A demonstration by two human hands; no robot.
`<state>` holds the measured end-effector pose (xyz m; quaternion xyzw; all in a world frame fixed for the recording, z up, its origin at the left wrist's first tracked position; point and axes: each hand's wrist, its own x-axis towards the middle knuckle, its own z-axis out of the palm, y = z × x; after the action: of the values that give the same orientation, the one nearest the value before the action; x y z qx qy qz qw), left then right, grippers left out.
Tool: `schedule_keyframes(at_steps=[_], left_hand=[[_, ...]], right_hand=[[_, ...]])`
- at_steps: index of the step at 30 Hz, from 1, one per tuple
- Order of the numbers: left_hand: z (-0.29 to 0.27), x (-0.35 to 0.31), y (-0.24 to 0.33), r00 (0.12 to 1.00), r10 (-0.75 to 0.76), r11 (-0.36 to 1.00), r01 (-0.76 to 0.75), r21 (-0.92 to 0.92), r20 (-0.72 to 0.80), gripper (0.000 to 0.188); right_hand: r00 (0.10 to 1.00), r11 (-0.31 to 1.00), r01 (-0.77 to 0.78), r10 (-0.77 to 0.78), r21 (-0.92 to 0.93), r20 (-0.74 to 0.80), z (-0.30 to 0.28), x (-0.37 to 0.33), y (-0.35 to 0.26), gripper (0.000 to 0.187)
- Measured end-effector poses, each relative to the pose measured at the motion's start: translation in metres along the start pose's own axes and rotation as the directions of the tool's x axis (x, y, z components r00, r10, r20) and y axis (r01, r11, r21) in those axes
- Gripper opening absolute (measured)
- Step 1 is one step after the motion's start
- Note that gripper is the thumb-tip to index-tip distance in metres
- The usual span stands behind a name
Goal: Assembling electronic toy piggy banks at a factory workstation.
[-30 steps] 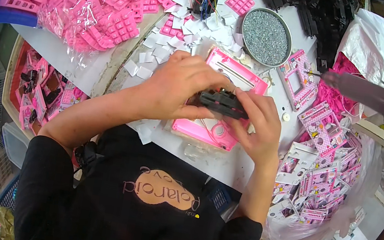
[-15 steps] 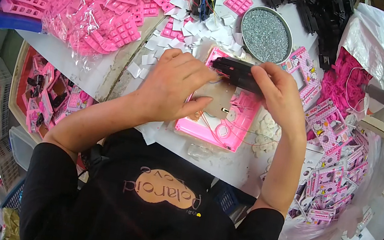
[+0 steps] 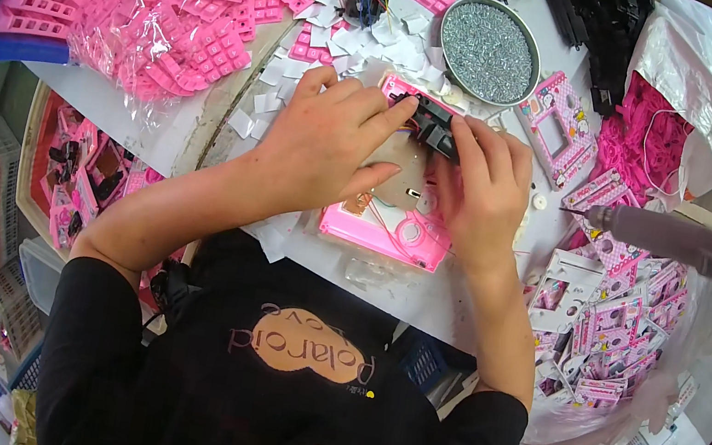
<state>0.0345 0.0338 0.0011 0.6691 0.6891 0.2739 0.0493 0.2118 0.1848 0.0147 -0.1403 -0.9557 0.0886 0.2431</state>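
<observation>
A pink plastic casing [image 3: 392, 228] lies open on the white table, showing a brownish circuit board [image 3: 399, 183] and thin wires. My left hand [image 3: 327, 139] lies flat over its left half, fingertips touching a small black part [image 3: 432, 121] at the casing's top edge. My right hand [image 3: 477, 191] presses down on the casing's right side, fingers on the same black part.
A round tin of silver screws [image 3: 489, 50] stands behind the casing, among white paper scraps [image 3: 376, 39]. Bags of pink keypads [image 3: 148, 3] fill the back left. Pink printed frames [image 3: 615, 320] pile at right, below a grey power screwdriver [image 3: 679, 238]. Black parts [image 3: 584, 16] lie at the back.
The casing has been turned and shifted on the table. Both hands moved up with the black part, from the casing's middle to its top edge.
</observation>
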Motion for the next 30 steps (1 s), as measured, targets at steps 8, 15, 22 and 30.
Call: schedule_keyframes(at_steps=[8,15,22,30], left_hand=[[-0.003,0.002,-0.012,1.000,0.016,0.995,-0.015,-0.095,0.007,0.058],[-0.002,0.007,-0.015,1.000,-0.022,0.978,0.021,-0.207,-0.002,0.053],[-0.026,0.064,-0.044,0.971,-0.134,0.951,0.071,-0.302,-0.196,0.028],[0.046,0.186,-0.057,0.968,0.203,0.970,-0.178,0.163,-0.150,0.023]], right_hand=[[0.992,0.990,-0.041,0.024,0.134,0.121,-0.007,0.014,0.015,0.048],[0.979,0.995,-0.084,0.074,0.045,0.188,-0.008,0.008,0.015,0.047],[0.888,-0.287,0.108,0.458,0.952,0.037,-0.078,0.037,0.101,0.069],[0.946,0.392,-0.052,0.314,0.918,-0.081,-0.098,0.084,0.080,0.057]])
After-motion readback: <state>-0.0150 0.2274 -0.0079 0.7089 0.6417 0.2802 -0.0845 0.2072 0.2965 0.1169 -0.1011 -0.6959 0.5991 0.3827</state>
